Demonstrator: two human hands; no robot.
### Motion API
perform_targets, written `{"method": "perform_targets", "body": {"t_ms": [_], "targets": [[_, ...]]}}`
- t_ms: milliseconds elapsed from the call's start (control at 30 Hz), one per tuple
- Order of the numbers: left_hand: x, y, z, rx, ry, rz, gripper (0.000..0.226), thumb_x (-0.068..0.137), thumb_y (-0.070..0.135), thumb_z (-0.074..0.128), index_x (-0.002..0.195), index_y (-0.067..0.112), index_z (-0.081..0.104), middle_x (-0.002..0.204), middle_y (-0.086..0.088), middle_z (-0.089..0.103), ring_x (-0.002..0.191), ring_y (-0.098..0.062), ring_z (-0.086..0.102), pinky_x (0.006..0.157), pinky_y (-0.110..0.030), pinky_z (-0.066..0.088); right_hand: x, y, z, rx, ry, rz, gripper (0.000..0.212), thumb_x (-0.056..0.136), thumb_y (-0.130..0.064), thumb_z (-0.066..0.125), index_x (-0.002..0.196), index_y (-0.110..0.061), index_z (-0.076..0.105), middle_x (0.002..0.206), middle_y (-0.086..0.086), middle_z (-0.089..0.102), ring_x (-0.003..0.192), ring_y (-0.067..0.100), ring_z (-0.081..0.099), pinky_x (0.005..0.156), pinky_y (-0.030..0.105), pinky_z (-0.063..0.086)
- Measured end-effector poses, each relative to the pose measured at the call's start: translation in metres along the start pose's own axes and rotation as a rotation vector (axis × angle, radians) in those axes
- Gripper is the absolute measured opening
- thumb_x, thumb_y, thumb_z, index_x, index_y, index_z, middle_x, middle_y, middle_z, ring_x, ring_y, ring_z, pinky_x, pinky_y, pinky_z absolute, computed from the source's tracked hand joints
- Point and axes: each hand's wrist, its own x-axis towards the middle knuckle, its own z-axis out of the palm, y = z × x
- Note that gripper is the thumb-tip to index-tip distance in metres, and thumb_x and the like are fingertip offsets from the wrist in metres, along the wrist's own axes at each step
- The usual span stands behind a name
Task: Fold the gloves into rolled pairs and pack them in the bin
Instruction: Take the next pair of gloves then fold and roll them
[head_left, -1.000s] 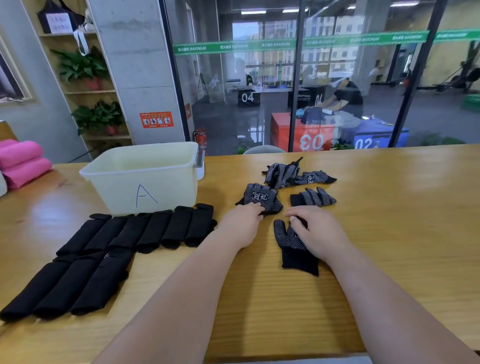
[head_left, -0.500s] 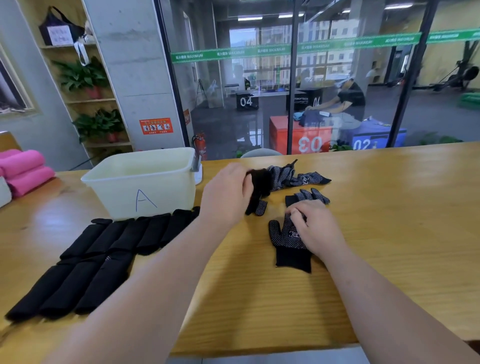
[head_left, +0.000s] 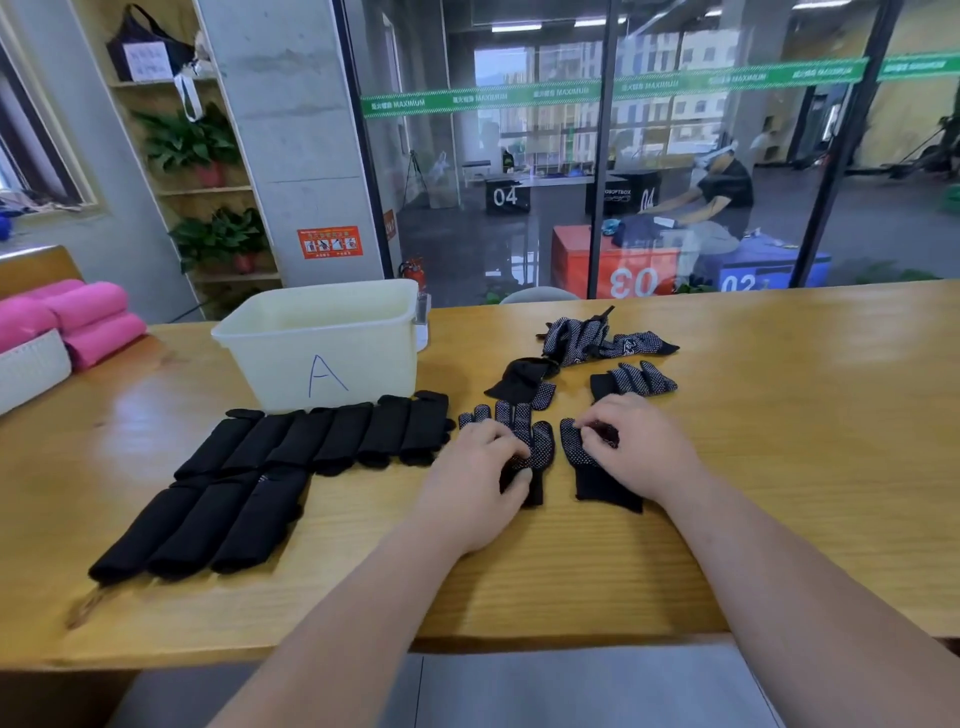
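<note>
**Pair laid out**

The left black dotted knit glove (head_left: 540, 441) lies flat under the relaxed, pressing left hand (head_left: 480, 473). The right black dotted knit glove (head_left: 605, 491) lies under the right hand (head_left: 636, 457), fingers bent; if it grasps, I cannot tell. Next, I judge: stack, then roll. The cream plastic bin (head_left: 374, 353) stands beyond the left hand.

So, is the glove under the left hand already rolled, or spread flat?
Spread flat: the glove lies on the table, dotted fingers stretched out past the left hand.
</note>
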Motion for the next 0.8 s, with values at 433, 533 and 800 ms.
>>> {"method": "perform_targets", "body": {"t_ms": [433,533,800], "targets": [[0.007,-0.008,0.009,-0.041,-0.083,-0.043,0.055,0.099,0.054,0.052,0.15,0.032,0.054,0.16,0.013,0.044,0.15,-0.01,0.034,0.123,-0.04,0.035,0.057,-0.036,0.021,-0.175,-0.403,-0.147,0.069,0.107,-0.066,0.018,0.167,-0.03,0.026,0.174,-0.013,0.017,0.162,0.012,0.01,0.13,0.048,0.018],[0.007,-0.007,0.008,-0.034,-0.13,-0.077,0.06,0.101,0.057,0.05,0.157,0.035,0.046,0.168,0.011,0.035,0.157,-0.012,0.025,0.128,-0.04,0.026,0.07,-0.029,0.028,-0.264,-0.467,0.013,0.082,0.102,-0.075,0.008,0.168,-0.027,0.021,0.176,-0.009,0.013,0.162,0.017,0.009,0.13,0.051,0.016],[0.011,-0.004,0.007,0.083,-0.294,-0.016,0.069,0.107,0.063,0.028,0.168,0.04,0.008,0.177,0.013,-0.001,0.162,-0.009,-0.011,0.133,-0.04,-0.001,0.043,-0.022,0.01,-0.313,-0.321,0.175,0.072,0.108,-0.064,0.016,0.167,-0.024,0.024,0.177,-0.004,0.009,0.163,0.024,0.006,0.13,0.051,0.016]]}}
